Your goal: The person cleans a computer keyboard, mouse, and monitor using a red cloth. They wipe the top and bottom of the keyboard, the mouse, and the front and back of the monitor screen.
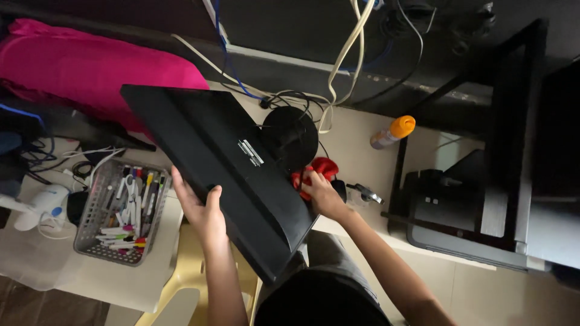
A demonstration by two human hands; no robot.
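Note:
A black flat monitor [211,157] is tilted over the desk, its back facing up. Its round black stand base [290,136] rests on the desk behind it. My left hand [199,208] grips the monitor's lower left edge. My right hand [320,193] presses a red cloth [320,168] against the desk just under the monitor, beside the stand base.
A grey mesh basket [90,235] full of pens sits at the left. A pink cloth [90,63] lies behind it. Cables [344,54] hang at the back. An orange-capped spray can [393,131] lies to the right, near a black printer [459,211] under a black frame. A yellow chair [187,284] is below.

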